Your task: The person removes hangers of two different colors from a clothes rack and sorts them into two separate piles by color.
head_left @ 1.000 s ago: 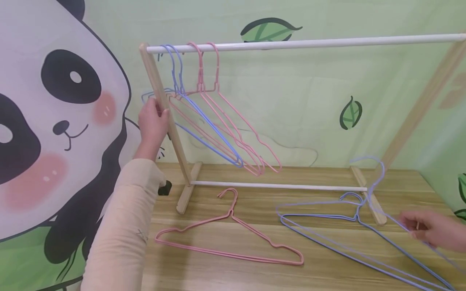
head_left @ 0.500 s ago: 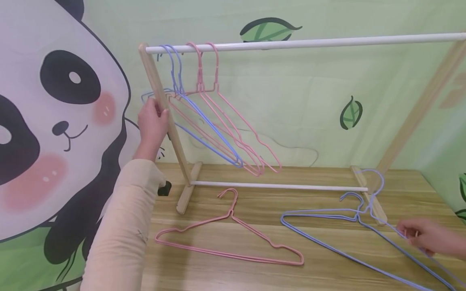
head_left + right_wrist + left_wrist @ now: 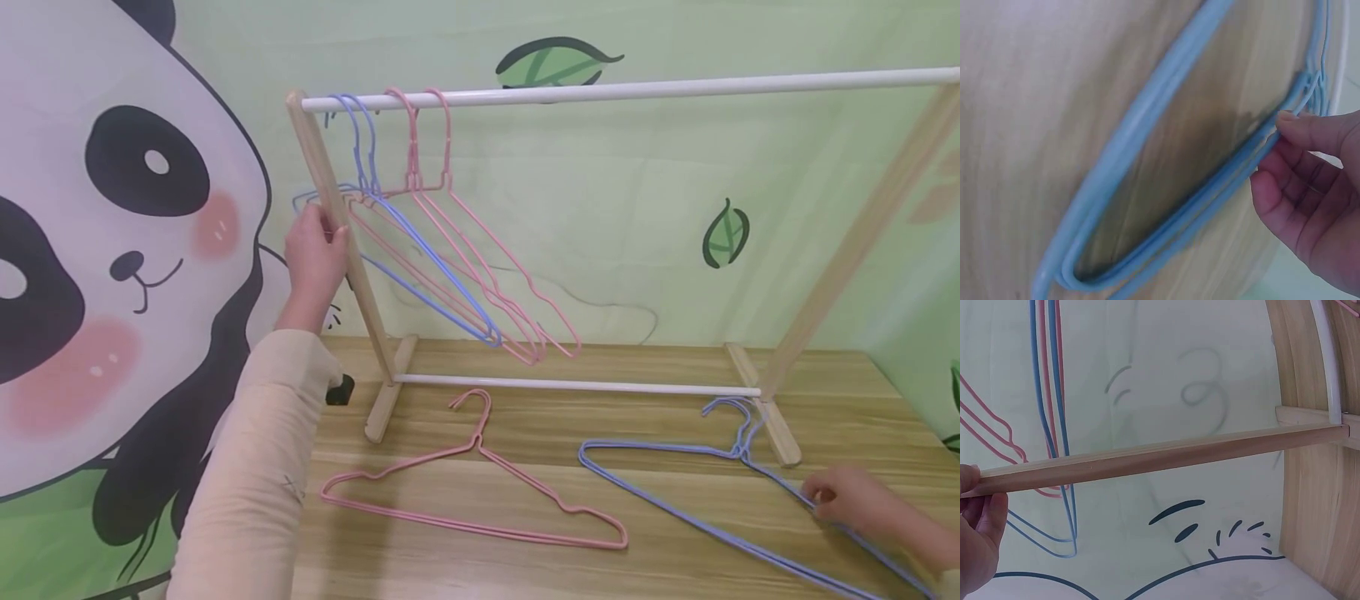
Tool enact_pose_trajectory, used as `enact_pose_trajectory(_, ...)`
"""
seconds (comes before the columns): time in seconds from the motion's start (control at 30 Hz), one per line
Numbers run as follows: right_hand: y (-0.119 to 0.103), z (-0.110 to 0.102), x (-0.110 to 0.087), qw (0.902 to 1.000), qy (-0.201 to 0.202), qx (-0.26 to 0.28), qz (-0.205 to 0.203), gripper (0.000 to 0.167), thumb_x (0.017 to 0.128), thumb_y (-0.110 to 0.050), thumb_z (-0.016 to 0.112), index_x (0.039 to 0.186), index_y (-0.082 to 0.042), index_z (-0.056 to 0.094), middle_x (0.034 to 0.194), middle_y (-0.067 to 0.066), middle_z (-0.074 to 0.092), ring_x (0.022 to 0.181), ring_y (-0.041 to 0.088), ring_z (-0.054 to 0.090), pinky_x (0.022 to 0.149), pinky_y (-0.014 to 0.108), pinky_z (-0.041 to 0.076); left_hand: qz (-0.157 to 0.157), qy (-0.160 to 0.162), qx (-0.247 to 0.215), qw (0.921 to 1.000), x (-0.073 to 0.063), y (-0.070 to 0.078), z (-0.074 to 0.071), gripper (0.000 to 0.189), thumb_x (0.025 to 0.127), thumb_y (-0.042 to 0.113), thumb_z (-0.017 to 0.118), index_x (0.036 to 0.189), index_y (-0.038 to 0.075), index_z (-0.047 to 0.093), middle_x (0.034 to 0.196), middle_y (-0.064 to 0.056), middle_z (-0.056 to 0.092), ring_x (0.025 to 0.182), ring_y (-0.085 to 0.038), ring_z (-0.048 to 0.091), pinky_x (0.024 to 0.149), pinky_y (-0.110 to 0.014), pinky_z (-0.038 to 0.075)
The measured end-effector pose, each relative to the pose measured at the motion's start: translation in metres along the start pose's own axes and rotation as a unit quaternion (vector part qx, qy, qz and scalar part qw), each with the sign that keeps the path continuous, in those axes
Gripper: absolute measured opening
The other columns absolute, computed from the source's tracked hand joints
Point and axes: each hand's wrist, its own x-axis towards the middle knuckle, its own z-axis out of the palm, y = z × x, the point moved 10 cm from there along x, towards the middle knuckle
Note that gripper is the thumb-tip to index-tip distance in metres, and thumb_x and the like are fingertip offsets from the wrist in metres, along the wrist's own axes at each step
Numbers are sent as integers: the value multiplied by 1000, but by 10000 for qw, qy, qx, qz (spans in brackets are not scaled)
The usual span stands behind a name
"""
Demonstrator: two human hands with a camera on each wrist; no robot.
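My left hand (image 3: 315, 257) grips the wooden left post (image 3: 365, 308) of a clothes rack, thumb and fingers on either side of it in the left wrist view. At the lower right, my right hand (image 3: 858, 502) pinches a blue clothes hanger by its sloping shoulder, between thumb and fingers (image 3: 1294, 169). That hanger lies on or just over other blue hangers (image 3: 675, 512) on the table, their outlines nearly lined up. Pink hangers (image 3: 480, 527) lie stacked at the table's middle. Two blue hangers (image 3: 438, 250) and several pink hangers (image 3: 513, 267) hang at the rack's left end.
The rack's white top rail (image 3: 637, 89) spans the view, with a white lower bar (image 3: 577, 384) near the wooden table (image 3: 525, 575). A right post (image 3: 855, 242) stands on a wooden foot (image 3: 765, 408). Behind hangs a green backdrop with a printed panda (image 3: 180, 92).
My right hand has lowered the blue hanger onto the blue stack, its hook coming down and left beside the other hooks. My left hand has stayed on the post.
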Motion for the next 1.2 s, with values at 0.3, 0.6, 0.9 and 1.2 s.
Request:
enact_pose_trajectory(0.3,-25,-29,17,9969,338,-340,631,10,78,-5,59,87,0,59,69,-4,52,59,-2,39,48,19,35,43,61,-7,10000,1,0,-1,26,90,15,44,113,1,45,112,-16,54,101,-25,54,83,-35,52)
enact_pose_trajectory(0.6,-80,-74,50,9958,729,-557,-3,11,79,-3,59,90,0,60,67,-7,50,58,-5,38,46,17,35,-7,-14,-2,10000,1,0,0,28,91,17,43,115,2,44,113,-15,53,101,-25,54,83,-34,52)
enact_pose_trajectory(0.9,-146,-116,85,9933,759,-764,-411,17,80,-5,59,95,3,61,72,-4,55,62,1,44,50,18,41,-101,-144,-121,9998,1,-2,3,28,91,17,43,116,3,43,114,-15,52,102,-24,54,83,-33,52)
enact_pose_trajectory(1.2,-207,-143,104,9849,982,-1135,-864,18,79,-8,61,96,-1,62,70,-5,54,59,4,43,50,19,39,-74,-114,-155,9998,1,-3,2,29,91,16,42,117,3,43,115,-15,52,102,-24,54,83,-33,52)
